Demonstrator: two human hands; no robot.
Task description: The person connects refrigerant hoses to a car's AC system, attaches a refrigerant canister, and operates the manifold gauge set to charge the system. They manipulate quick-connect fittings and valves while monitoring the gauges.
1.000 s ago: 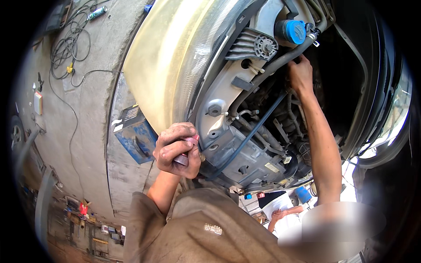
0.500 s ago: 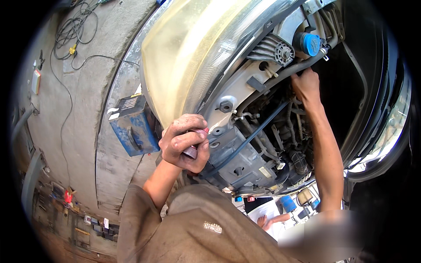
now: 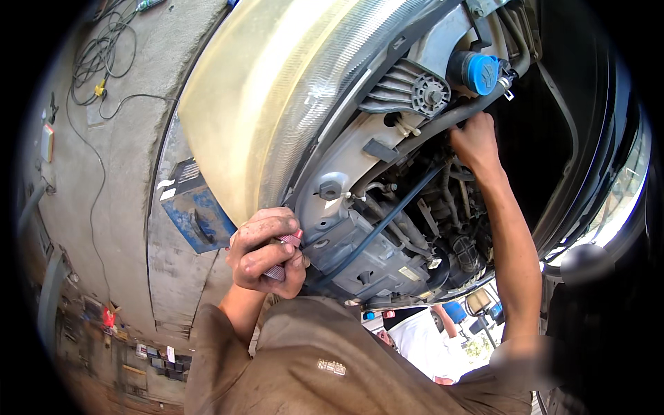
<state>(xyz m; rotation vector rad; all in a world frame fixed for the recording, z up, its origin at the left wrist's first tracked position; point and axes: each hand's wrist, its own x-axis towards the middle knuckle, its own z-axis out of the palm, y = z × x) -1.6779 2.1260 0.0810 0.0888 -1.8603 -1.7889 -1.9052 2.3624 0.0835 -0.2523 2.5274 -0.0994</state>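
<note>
My left hand (image 3: 268,252) is closed around a small red cylinder with a knurled surface (image 3: 275,272), held up beside the lower end of a yellowed headlight (image 3: 238,104). Deep in the engine bay, my right hand (image 3: 476,142) reaches under a thick black hose (image 3: 432,130). Its fingers curl inward, and their tips and whatever they grip are hidden. A dark blue rod or tube (image 3: 384,223) slants from near my left hand up toward the right one. Just above the right hand sits a blue reservoir cap (image 3: 482,74).
A blue box with a handle (image 3: 197,214) stands left of the headlight. A cable (image 3: 104,59) lies coiled on the concrete floor at upper left. The raised hood (image 3: 588,173) borders the right side. A person in white (image 3: 422,342) is behind, at the bottom.
The headlight, engine bay and my left hand sit farther left in the picture. My left hand also appears lower, still gripping the red cylinder. The person in white has changed posture.
</note>
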